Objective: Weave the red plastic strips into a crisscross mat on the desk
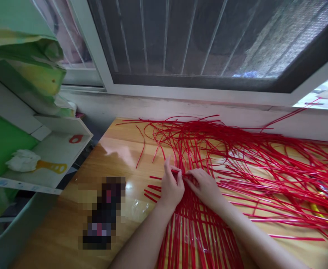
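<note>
Pinching of the red strips [177, 239] seems to be done by the left hand [172, 188], finger and thumb close together; whether the right hand [204, 185], just beside it, is clamped cannot be told. Nearer the body, a crisscross patch [193, 209] has been woven on the wooden table [68, 216]. Beyond, many loose ends [236, 138] are left unwoven, heaped near the window [180, 89].
</note>
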Demonstrator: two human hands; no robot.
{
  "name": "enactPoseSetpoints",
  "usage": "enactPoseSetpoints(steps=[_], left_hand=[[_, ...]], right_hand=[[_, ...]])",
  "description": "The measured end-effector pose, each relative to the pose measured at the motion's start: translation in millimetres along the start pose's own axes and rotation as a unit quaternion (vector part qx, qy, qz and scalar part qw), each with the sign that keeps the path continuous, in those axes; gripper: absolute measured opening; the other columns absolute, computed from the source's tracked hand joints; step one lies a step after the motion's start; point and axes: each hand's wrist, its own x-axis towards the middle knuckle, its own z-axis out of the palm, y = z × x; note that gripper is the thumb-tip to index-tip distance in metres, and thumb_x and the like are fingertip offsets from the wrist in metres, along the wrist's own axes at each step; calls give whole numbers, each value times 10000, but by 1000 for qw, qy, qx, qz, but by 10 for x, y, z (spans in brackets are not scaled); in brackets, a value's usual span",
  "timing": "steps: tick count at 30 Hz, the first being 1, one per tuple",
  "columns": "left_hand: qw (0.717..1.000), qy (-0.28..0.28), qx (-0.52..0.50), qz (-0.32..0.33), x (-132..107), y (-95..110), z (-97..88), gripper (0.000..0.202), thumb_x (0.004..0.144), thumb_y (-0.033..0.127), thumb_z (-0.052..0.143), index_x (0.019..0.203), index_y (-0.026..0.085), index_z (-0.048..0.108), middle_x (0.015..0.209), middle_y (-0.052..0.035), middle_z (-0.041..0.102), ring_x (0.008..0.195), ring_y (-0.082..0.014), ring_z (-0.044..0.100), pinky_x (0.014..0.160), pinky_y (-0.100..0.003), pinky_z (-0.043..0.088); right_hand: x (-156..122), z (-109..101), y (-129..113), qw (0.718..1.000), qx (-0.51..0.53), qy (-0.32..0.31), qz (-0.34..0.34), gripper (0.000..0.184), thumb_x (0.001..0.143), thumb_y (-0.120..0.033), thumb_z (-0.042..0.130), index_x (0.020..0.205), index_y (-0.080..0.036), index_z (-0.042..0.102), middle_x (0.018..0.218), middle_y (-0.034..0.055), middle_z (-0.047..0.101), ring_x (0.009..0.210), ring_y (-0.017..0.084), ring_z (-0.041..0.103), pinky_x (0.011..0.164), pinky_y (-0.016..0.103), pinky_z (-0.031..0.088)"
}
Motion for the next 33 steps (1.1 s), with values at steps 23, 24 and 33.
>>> enactPoseSetpoints(steps=[23, 24, 33], left_hand=[[950, -66, 306, -21, 31, -99, 16, 160, 709, 181, 562, 853, 220, 617, 875, -49, 501, 861, -212, 468, 790, -374, 362], [949, -68, 307, -19, 32, -102, 15, 171, 710, 184, 565, 869, 220, 620, 873, -49, 508, 855, -212, 471, 787, -375, 363], [942, -78, 325, -16, 77, -115, 108, 194, 715, 265, 589, 889, 184, 612, 896, -76, 530, 887, -240, 476, 789, -395, 350]], right_hand=[[2, 170, 108, 984, 134, 42, 113, 257, 840, -369, 413, 674, -197, 507, 642, 26, 574, 591, 156, 534, 556, 269, 430], [1, 166, 105, 984, 133, 44, 112, 266, 844, -370, 407, 658, -200, 491, 629, 23, 563, 582, 154, 525, 548, 267, 425], [-22, 113, 53, 990, 100, 52, 88, 286, 847, -355, 397, 607, -206, 443, 594, 7, 501, 557, 143, 482, 531, 253, 385]])
